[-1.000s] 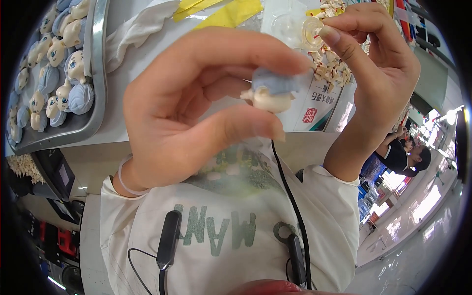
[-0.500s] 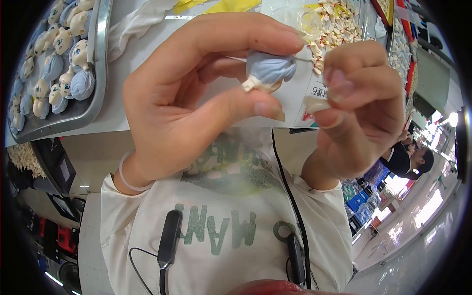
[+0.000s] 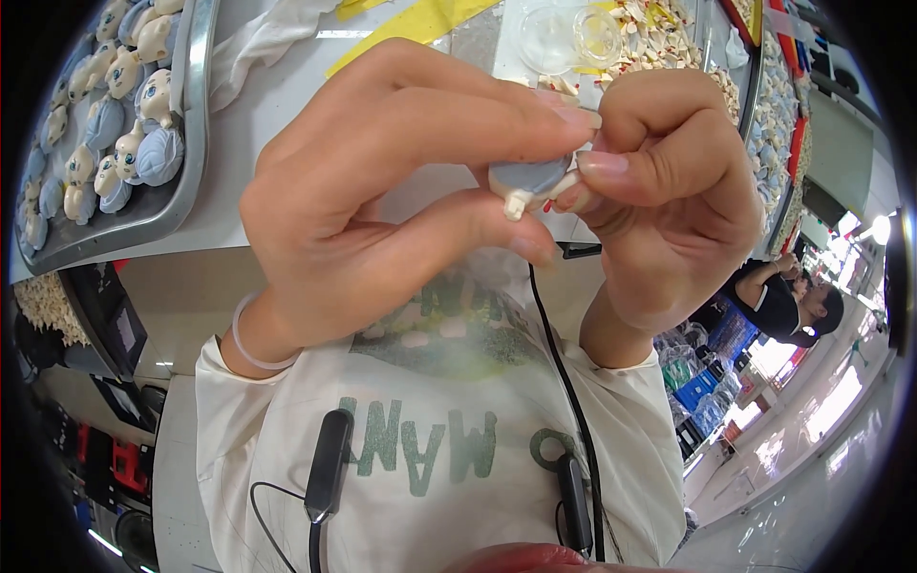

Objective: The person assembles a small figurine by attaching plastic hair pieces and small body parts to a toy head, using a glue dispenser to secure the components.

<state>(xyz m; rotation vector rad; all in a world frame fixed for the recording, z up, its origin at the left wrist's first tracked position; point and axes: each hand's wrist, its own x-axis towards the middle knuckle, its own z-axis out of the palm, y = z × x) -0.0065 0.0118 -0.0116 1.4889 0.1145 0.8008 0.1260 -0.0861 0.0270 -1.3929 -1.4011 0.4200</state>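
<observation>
My left hand (image 3: 353, 181) pinches a small doll head (image 3: 528, 178) with light blue hair and a cream neck stub between thumb and fingers. Against the head's right side, my right hand (image 3: 678, 191) grips a small cream piece (image 3: 570, 181) between thumb and fingertip. The piece touches the head or nearly so; my fingers hide part of the contact. Both hands are raised over the near edge of the white table (image 3: 287, 143).
At the left, a metal tray (image 3: 199, 115) holds several similar doll heads. A white cloth (image 3: 250, 57), yellow strips (image 3: 411, 38) and clear round dishes (image 3: 549, 43) lie farther back. Small cream pieces (image 3: 659, 53) are heaped at back right. Another person (image 3: 802, 310) is at far right.
My right hand has moved left, bringing the cream piece up to the doll head. My left hand has tilted the head and lowered it slightly.
</observation>
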